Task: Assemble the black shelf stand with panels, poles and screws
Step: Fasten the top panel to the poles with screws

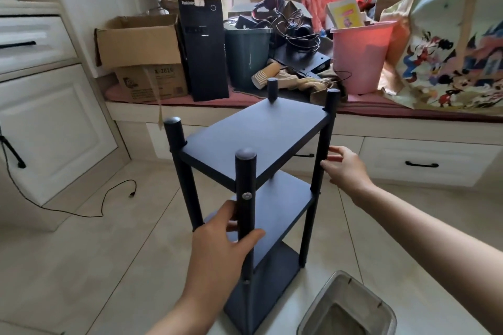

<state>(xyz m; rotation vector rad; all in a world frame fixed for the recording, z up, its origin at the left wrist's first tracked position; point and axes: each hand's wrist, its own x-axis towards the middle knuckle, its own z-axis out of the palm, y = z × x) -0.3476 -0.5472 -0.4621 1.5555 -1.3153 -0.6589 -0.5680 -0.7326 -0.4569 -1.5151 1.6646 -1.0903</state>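
Observation:
The black shelf stand (255, 133) stands upright on the tiled floor, with three panels fixed between several round poles. A silver screw head (247, 195) shows on the near pole (245, 171). My left hand (220, 247) grips that near pole just below the screw, thumb on its right side. My right hand (344, 168) is at the right-hand pole (324, 144) between the top and middle panels, fingers loosely spread and touching or just off it. The pole tops stick up above the top panel.
A grey bin (351, 307) stands on the floor right of the stand's base. Behind is a cluttered window bench (408, 114) with cardboard boxes (141, 43), a black computer tower (204, 49) and a pink bucket (359, 54). A cable (109, 193) lies on the floor at left.

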